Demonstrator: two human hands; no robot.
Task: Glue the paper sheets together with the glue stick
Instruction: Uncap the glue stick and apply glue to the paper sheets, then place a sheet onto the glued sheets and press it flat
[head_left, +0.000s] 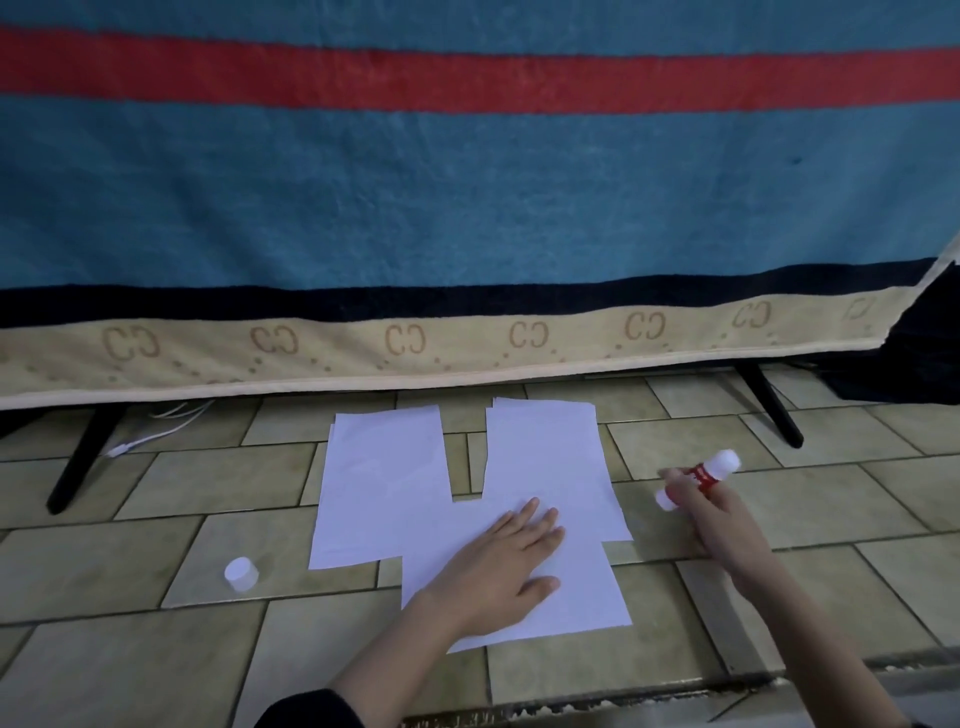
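Note:
Three white paper sheets lie on the tiled floor. The near sheet (582, 597) overlaps the bottom edges of a left sheet (382, 478) and a right sheet (545, 452). My left hand (504, 566) presses flat on the near sheet, fingers spread. To the right of the papers, my right hand (711, 514) holds a red-and-white glue stick (698, 477) above the floor. The stick is uncapped. Its white cap (241, 573) stands on the floor left of the papers.
A blue, red and beige blanket (467, 208) hangs over a stand behind the papers. Black stand legs (83, 457) (771, 405) reach the floor on both sides. A white cable (156, 431) lies near the left leg. A floor edge (623, 701) runs close to me.

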